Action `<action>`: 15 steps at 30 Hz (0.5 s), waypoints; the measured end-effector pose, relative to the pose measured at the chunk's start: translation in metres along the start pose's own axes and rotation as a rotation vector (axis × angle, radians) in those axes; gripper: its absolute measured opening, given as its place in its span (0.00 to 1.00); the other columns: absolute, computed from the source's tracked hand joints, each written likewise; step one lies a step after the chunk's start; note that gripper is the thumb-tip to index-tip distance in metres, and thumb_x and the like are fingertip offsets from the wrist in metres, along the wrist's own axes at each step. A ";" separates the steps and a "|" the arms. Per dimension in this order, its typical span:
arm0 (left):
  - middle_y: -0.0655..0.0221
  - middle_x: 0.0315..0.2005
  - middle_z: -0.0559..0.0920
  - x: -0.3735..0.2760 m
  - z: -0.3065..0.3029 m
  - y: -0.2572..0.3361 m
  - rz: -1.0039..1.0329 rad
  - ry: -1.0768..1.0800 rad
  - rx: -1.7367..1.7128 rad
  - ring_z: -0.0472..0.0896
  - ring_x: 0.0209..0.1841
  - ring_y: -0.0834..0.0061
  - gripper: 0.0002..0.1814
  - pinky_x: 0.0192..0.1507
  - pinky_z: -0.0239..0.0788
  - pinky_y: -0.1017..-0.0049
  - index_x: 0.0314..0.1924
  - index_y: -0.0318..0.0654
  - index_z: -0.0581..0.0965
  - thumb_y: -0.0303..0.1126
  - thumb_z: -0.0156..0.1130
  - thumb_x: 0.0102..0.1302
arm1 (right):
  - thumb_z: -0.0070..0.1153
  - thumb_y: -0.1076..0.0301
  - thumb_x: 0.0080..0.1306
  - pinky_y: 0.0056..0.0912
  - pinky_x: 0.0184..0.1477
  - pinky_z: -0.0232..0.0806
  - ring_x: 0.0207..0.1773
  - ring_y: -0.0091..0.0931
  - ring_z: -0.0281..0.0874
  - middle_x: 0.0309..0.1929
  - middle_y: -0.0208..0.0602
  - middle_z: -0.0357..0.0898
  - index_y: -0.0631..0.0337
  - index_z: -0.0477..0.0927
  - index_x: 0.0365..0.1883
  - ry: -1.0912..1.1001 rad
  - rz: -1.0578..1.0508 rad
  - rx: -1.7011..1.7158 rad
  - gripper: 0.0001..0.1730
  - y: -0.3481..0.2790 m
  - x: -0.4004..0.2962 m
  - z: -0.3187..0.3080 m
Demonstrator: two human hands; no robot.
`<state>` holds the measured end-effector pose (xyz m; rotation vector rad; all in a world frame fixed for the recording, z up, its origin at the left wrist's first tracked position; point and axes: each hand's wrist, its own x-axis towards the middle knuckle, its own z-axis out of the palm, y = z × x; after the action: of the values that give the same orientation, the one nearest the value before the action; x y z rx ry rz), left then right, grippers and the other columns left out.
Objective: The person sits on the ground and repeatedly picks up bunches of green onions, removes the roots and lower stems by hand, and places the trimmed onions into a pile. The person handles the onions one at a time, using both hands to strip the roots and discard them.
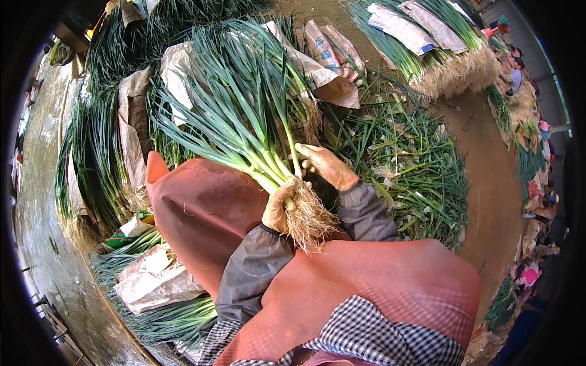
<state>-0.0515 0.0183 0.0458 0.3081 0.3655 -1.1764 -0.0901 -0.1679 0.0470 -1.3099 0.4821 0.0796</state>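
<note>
My left hand, in a tan glove, grips a bunch of green onions low on the white stems, just above the shaggy roots. The long leaves fan out up and to the left, over the apron on my knee. My right hand, also gloved, is at the right side of the bunch. Its thumb and fingers are around one upright onion stalk, with some fingertips hidden behind it. The roots hang toward my lap, between my forearms.
Loose leaves and trimmings heap on the ground at right. Woven sacks and onion bundles lie ahead and to the left. A large bundle lies at upper right. An orange-red apron covers my lap. Other people are far right.
</note>
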 end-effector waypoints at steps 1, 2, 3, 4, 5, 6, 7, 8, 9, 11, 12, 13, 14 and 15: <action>0.62 0.38 0.80 -0.003 0.001 0.005 -0.066 -0.015 0.002 0.80 0.40 0.69 0.18 0.43 0.78 0.68 0.52 0.33 0.71 0.30 0.61 0.64 | 0.48 0.58 0.73 0.15 0.36 0.64 0.34 0.14 0.70 0.40 0.26 0.79 0.67 0.74 0.56 -0.030 0.047 0.113 0.22 -0.002 0.011 0.009; 0.62 0.38 0.79 -0.004 -0.001 0.006 -0.055 -0.032 0.007 0.80 0.41 0.70 0.17 0.44 0.77 0.68 0.50 0.33 0.72 0.30 0.61 0.63 | 0.50 0.59 0.72 0.16 0.34 0.64 0.32 0.14 0.69 0.38 0.26 0.79 0.66 0.75 0.55 0.031 0.055 0.095 0.20 -0.004 0.017 0.021; 0.62 0.38 0.79 -0.008 -0.003 0.008 -0.033 -0.047 0.008 0.80 0.42 0.70 0.15 0.45 0.77 0.68 0.48 0.32 0.73 0.30 0.61 0.63 | 0.52 0.61 0.71 0.16 0.32 0.64 0.31 0.14 0.68 0.36 0.27 0.79 0.65 0.76 0.53 0.082 0.066 0.074 0.19 -0.006 0.024 0.035; 0.62 0.38 0.79 -0.008 -0.005 0.009 -0.017 -0.067 0.003 0.79 0.42 0.70 0.15 0.46 0.76 0.68 0.48 0.32 0.73 0.29 0.61 0.63 | 0.54 0.64 0.70 0.18 0.30 0.64 0.29 0.14 0.68 0.34 0.29 0.79 0.63 0.78 0.51 0.149 -0.035 0.037 0.15 -0.006 0.027 0.047; 0.62 0.39 0.80 -0.009 -0.008 0.010 0.001 -0.085 -0.001 0.79 0.42 0.70 0.15 0.47 0.75 0.68 0.49 0.31 0.74 0.29 0.61 0.63 | 0.54 0.65 0.70 0.18 0.31 0.65 0.30 0.13 0.69 0.34 0.27 0.79 0.62 0.79 0.49 0.204 -0.155 -0.312 0.14 -0.012 0.027 0.056; 0.62 0.41 0.80 -0.008 -0.004 0.012 -0.033 -0.086 -0.020 0.79 0.42 0.70 0.17 0.47 0.74 0.69 0.51 0.30 0.74 0.28 0.60 0.62 | 0.54 0.65 0.70 0.18 0.32 0.66 0.30 0.14 0.70 0.34 0.27 0.79 0.63 0.79 0.49 0.154 -0.198 -0.302 0.14 -0.023 0.022 0.058; 0.63 0.42 0.80 -0.010 0.004 0.014 -0.027 0.056 0.036 0.79 0.41 0.71 0.22 0.46 0.74 0.69 0.56 0.31 0.72 0.28 0.58 0.61 | 0.54 0.65 0.70 0.19 0.33 0.67 0.30 0.14 0.71 0.35 0.27 0.80 0.63 0.79 0.49 0.104 -0.242 -0.291 0.14 -0.030 0.022 0.057; 0.63 0.43 0.80 -0.012 0.008 0.015 -0.025 -0.023 0.031 0.79 0.41 0.72 0.24 0.46 0.74 0.69 0.59 0.33 0.71 0.28 0.58 0.61 | 0.54 0.63 0.70 0.20 0.35 0.68 0.32 0.17 0.73 0.36 0.28 0.81 0.64 0.79 0.48 0.112 -0.150 -0.168 0.15 -0.020 0.034 0.045; 0.63 0.43 0.80 -0.012 0.011 0.018 -0.011 -0.105 0.034 0.79 0.41 0.72 0.26 0.46 0.74 0.70 0.61 0.35 0.70 0.28 0.57 0.61 | 0.54 0.57 0.69 0.28 0.37 0.72 0.32 0.27 0.79 0.35 0.37 0.82 0.62 0.77 0.51 0.269 -0.228 -0.256 0.19 -0.027 0.035 0.043; 0.63 0.43 0.79 -0.011 0.013 0.018 -0.040 -0.079 0.064 0.79 0.39 0.73 0.29 0.44 0.74 0.70 0.64 0.38 0.67 0.29 0.58 0.62 | 0.54 0.48 0.67 0.32 0.39 0.73 0.35 0.36 0.81 0.36 0.43 0.82 0.61 0.78 0.50 0.541 -0.269 -0.723 0.25 0.009 0.067 0.017; 0.64 0.43 0.79 -0.009 0.010 0.017 -0.043 -0.044 0.088 0.78 0.39 0.73 0.28 0.43 0.74 0.71 0.64 0.38 0.67 0.29 0.58 0.63 | 0.54 0.42 0.64 0.34 0.41 0.73 0.37 0.42 0.80 0.37 0.46 0.82 0.57 0.80 0.49 0.443 -0.174 -0.852 0.28 0.020 0.077 0.013; 0.64 0.42 0.79 -0.007 0.010 0.013 -0.061 -0.013 0.116 0.78 0.38 0.73 0.28 0.42 0.74 0.71 0.64 0.38 0.67 0.29 0.58 0.63 | 0.54 0.45 0.63 0.34 0.41 0.72 0.39 0.41 0.80 0.37 0.45 0.83 0.55 0.81 0.45 0.175 -0.436 -1.028 0.24 0.044 0.097 -0.002; 0.64 0.40 0.79 -0.007 0.014 0.008 -0.054 0.035 0.127 0.78 0.36 0.73 0.26 0.41 0.75 0.71 0.63 0.38 0.68 0.30 0.58 0.64 | 0.54 0.46 0.63 0.34 0.41 0.72 0.39 0.42 0.80 0.38 0.46 0.82 0.55 0.81 0.44 0.177 -0.357 -0.950 0.23 0.050 0.111 -0.004; 0.64 0.37 0.79 -0.006 0.013 0.006 -0.054 0.086 0.135 0.78 0.34 0.72 0.25 0.37 0.76 0.71 0.60 0.37 0.69 0.27 0.60 0.63 | 0.53 0.48 0.63 0.35 0.40 0.71 0.39 0.42 0.80 0.39 0.46 0.82 0.56 0.81 0.42 0.181 -0.278 -0.874 0.21 0.053 0.120 -0.007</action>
<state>-0.0462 0.0196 0.0603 0.4699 0.3722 -1.2459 -0.0017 -0.1853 -0.0479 -2.2452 0.4242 -0.0730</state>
